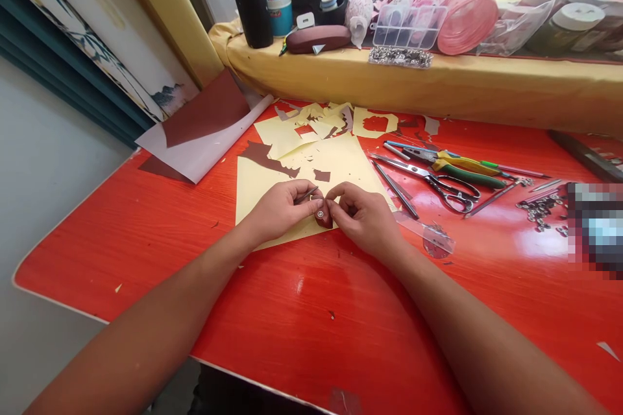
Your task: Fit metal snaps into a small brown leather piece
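Observation:
A small brown leather-like piece with a round metal snap on it is held between my two hands, above the front edge of a yellow paper sheet. My left hand pinches its left side, and a thin dark strip or tool shows between thumb and forefinger. On the other side, my right hand has thumb and fingertips closed at the piece's right edge. Brown offcuts lie on the sheet just beyond my fingers.
Scissors, pliers and a dark pen-like tool lie to the right, with loose metal snaps farther over. Brown sheet material rests at the back left. A cloth-covered ledge holding boxes borders the red table.

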Motion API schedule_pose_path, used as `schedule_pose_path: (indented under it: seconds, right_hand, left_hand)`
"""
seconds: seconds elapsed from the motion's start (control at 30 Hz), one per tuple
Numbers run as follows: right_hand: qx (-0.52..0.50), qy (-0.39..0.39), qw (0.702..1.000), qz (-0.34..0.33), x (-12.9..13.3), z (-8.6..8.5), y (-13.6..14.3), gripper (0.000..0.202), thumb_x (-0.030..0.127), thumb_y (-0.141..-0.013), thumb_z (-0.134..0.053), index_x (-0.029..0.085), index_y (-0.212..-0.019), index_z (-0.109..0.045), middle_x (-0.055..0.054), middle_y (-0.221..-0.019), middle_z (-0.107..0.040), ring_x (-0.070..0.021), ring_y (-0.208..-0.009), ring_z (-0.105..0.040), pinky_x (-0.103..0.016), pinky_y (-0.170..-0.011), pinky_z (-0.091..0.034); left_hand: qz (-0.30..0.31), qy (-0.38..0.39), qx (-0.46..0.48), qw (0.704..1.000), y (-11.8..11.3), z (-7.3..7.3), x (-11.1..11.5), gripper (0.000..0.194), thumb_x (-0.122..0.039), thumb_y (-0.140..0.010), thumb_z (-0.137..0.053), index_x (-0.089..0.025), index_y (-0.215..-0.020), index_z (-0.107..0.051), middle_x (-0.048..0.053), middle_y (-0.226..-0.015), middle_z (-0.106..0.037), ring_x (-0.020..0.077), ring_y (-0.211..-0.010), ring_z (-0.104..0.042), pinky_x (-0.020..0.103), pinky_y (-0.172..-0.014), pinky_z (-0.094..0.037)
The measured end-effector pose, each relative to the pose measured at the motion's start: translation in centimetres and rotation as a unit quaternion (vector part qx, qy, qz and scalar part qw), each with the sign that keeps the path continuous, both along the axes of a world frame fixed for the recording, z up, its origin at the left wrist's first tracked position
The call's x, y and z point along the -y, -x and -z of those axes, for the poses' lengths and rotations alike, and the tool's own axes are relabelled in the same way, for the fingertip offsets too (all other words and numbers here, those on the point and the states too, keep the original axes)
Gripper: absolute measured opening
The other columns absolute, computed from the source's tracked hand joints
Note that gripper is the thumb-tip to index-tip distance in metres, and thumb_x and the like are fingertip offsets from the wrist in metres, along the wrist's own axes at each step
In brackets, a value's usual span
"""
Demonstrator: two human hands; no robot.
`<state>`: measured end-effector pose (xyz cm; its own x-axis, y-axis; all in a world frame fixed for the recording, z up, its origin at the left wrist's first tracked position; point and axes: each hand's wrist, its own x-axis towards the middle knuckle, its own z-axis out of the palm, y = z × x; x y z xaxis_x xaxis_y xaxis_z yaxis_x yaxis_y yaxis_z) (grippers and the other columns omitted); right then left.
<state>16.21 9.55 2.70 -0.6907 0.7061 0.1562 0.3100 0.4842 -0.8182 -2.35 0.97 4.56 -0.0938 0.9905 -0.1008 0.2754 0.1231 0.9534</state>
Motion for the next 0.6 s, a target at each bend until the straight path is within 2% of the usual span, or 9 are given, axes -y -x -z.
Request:
schedule_pose_path:
  seconds: [0.2, 0.33, 0.5, 0.6]
  right_hand:
    - [0.017, -0.019, 1.0, 0.002, 0.01, 0.01, -0.02, 0.007, 0.025, -0.089, -0.062, 0.024, -0.087, -0.069, 0.006, -0.056, -0.053, -0.0121, -0.052, -0.045, -0.026, -0.054, -0.031]
    - [0.009, -0.009, 1.0, 0.019, 0.15, -0.21, -0.01, 0.009, 0.027, -0.09, -0.062, 0.024, -0.084, -0.068, 0.007, -0.055, -0.051, -0.0119, -0.051, -0.044, -0.027, -0.053, -0.03]
    - [-0.04, 0.066, 0.995, 0.068, -0.1, -0.45, -0.11, 0.011, 0.031, -0.091, -0.065, 0.023, -0.083, -0.065, 0.006, -0.053, -0.051, -0.0129, -0.05, -0.047, -0.026, -0.053, -0.035]
    - [-0.092, 0.131, 0.983, 0.095, -0.65, -0.46, -0.25, 0.028, 0.042, -0.095, -0.064, 0.023, -0.075, -0.06, 0.006, -0.048, -0.05, -0.0137, -0.045, -0.048, -0.027, -0.05, -0.037]
  left_hand:
    - [0.006, 0.023, 0.059, 0.998, -0.39, -0.05, 0.1, 0.016, -0.032, -0.088, -0.068, -0.021, -0.078, -0.069, 0.003, -0.081, -0.076, 0.0216, -0.084, -0.072, 0.035, -0.084, -0.055]
    - [-0.007, 0.046, 0.039, 0.998, -0.59, -0.18, 0.19, 0.016, -0.035, -0.087, -0.071, -0.021, -0.079, -0.072, 0.003, -0.077, -0.076, 0.0226, -0.08, -0.071, 0.036, -0.08, -0.055]
    - [-0.003, 0.038, 0.092, 0.995, -0.4, 0.14, 0.17, 0.018, -0.039, -0.087, -0.075, -0.021, -0.088, -0.075, 0.004, -0.092, -0.08, 0.0239, -0.096, -0.074, 0.038, -0.094, -0.054]
    - [-0.022, 0.035, 0.106, 0.994, -0.48, 0.29, 0.24, 0.022, -0.042, -0.085, -0.079, -0.022, -0.091, -0.075, 0.006, -0.095, -0.08, 0.0274, -0.1, -0.075, 0.043, -0.096, -0.056]
